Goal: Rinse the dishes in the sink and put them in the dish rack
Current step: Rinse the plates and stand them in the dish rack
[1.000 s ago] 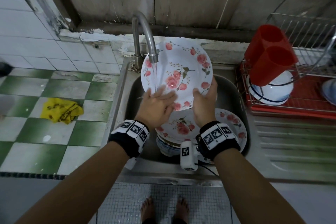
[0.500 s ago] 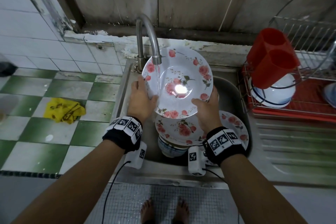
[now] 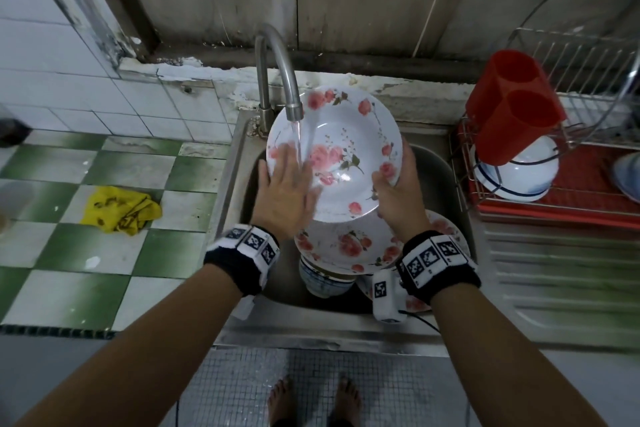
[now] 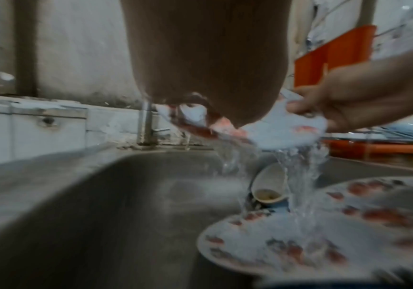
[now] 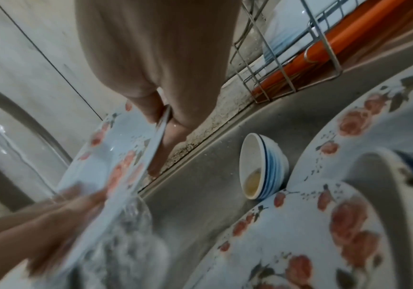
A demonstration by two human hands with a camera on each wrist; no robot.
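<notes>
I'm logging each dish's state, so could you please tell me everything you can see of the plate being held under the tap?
The plate is round, white and glossy, apparently ceramic, with pink roses on the rim and in the middle. It is held tilted above the sink, face toward the person. Water from the tap runs down it and spills off its lower edge. The right hand grips its right edge; the left hand lies flat on its face with straight fingers.

Green-and-white tiled counter (image 3: 104,253) with a crumpled yellow cloth (image 3: 121,210) on it.
</notes>
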